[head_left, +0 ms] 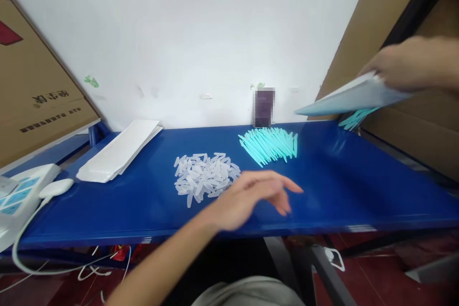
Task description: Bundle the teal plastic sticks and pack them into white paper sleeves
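Observation:
My left hand hovers over the front middle of the blue table, its fingers stretched and apart with nothing in them. Just to its left lies a loose pile of small translucent white caps, partly covered by the hand. Behind the fingers, thin turquoise sticks lie side by side. At the upper right my right hand, blurred by motion, grips a flat white bag held tilted above the table. More turquoise sticks show below the bag; whether they touch it I cannot tell.
A stack of flat white sleeves lies at the back left. On the left edge stand a white power strip and a white plug with its cable. A dark pixelated object leans on the wall. Cardboard flanks the table.

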`<action>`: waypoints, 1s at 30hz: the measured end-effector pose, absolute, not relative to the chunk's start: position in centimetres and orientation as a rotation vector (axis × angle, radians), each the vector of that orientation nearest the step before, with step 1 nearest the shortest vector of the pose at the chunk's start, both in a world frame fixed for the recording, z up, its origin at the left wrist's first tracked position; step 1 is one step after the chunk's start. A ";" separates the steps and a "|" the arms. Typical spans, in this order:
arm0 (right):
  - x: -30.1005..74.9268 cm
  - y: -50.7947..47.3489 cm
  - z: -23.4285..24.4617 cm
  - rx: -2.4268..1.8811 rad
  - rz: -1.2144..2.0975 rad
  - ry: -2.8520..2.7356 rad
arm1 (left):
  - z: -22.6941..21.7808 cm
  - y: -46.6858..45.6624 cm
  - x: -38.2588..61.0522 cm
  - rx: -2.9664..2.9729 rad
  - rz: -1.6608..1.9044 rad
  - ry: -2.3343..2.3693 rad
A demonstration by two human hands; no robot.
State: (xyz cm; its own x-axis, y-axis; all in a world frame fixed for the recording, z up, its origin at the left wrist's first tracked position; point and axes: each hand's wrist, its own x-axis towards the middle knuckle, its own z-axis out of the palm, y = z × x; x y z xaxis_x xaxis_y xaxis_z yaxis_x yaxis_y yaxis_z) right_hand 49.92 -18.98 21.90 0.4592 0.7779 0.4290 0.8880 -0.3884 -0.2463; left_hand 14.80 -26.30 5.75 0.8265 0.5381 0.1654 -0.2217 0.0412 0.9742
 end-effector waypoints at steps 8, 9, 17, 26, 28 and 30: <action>54.8 -21.5 8.0 -2.291 0.422 -1.916 | 5.6 -9.4 4.4 1.806 1.076 1.057; 55.1 -21.5 7.7 -2.285 0.422 -1.932 | 5.1 -7.7 3.1 1.764 1.131 1.119; 41.7 -19.7 9.1 -1.966 -0.188 -2.224 | 1.6 -2.0 -1.7 1.808 1.088 1.322; 32.5 -16.3 6.5 -2.205 -0.114 -2.494 | -0.4 -1.8 -2.5 2.000 1.011 1.366; 32.2 -16.1 6.4 -2.230 -0.082 -2.474 | -0.7 -1.6 -2.5 2.007 1.008 1.341; 31.9 -15.9 6.3 -2.231 -0.041 -2.470 | -0.9 -1.3 -2.5 2.006 1.002 1.323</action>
State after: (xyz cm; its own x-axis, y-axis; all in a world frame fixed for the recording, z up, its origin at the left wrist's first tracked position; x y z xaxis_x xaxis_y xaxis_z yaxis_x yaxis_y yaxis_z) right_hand 31.86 -15.93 6.32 -0.0922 0.9883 -0.1217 0.9837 0.1093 0.1428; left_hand -2.52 -1.33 -0.87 0.2446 0.9250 0.2908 0.5306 -0.3787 0.7584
